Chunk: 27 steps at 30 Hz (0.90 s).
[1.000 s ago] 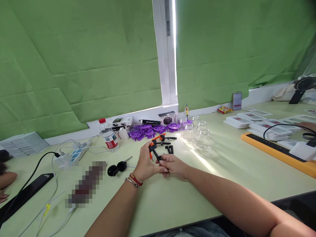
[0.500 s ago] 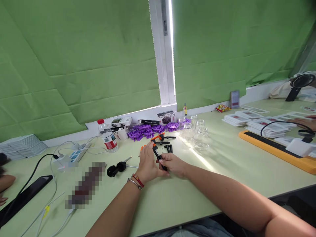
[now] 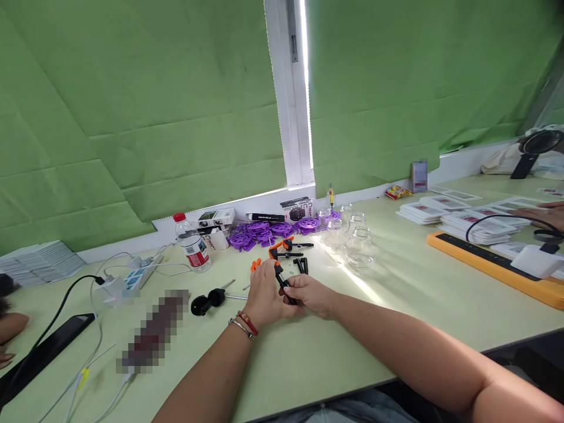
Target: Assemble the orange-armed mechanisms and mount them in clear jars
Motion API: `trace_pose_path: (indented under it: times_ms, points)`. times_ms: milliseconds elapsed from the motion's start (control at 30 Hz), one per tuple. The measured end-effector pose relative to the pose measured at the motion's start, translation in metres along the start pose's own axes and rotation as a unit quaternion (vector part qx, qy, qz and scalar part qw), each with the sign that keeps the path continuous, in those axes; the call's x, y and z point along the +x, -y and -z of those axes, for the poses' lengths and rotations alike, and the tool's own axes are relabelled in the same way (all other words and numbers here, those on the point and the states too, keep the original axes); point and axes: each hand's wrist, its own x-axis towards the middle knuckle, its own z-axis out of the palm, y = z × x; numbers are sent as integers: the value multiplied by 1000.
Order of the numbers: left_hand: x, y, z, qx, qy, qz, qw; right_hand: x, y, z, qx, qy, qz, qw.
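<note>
My left hand [image 3: 263, 298] and my right hand [image 3: 311, 295] are closed together around a small black bar clamp [image 3: 282, 281] with an orange tip, held at a slant just above the table. The fingers cover much of its lower end. Just beyond lie two similar black and orange clamps [image 3: 288, 255], and beside them several short black pieces [image 3: 301, 265]. Orange pieces [image 3: 255, 265] show behind the left fingers. To the left of my left hand are two black-handled screwdrivers [image 3: 215, 297], their shafts pointing right.
Purple plastic parts [image 3: 259, 231] are heaped along the wall, with glass jars [image 3: 360, 249] to their right. A water bottle [image 3: 192, 247] stands left. An orange power strip [image 3: 493, 267] and card stacks [image 3: 467, 226] lie right, near another person's hand [image 3: 546, 216]. Cables cross the left side.
The clamp has tilted and shifted slightly down between my hands. Both hands keep their hold with small finger movements, and more of the orange pieces behind the left fingers shows.
</note>
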Motion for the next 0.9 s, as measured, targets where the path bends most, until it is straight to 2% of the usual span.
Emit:
trace_pose_path:
  times_ms: [167,433,600,900]
  points:
    - [0,-4,1,-5,-8,-12,1000,-1,1,0,-14,14,12,1000]
    - [0,-1,-3,-19,-7,22,1000,1,3,-1,-2,42,13,999]
    - [-1,-5,-2,-8,29,46,999,-1,2,-1,7,32,-13,999]
    - [-2,-7,0,-23,71,74,994,-1,-1,3,-18,45,-3,999]
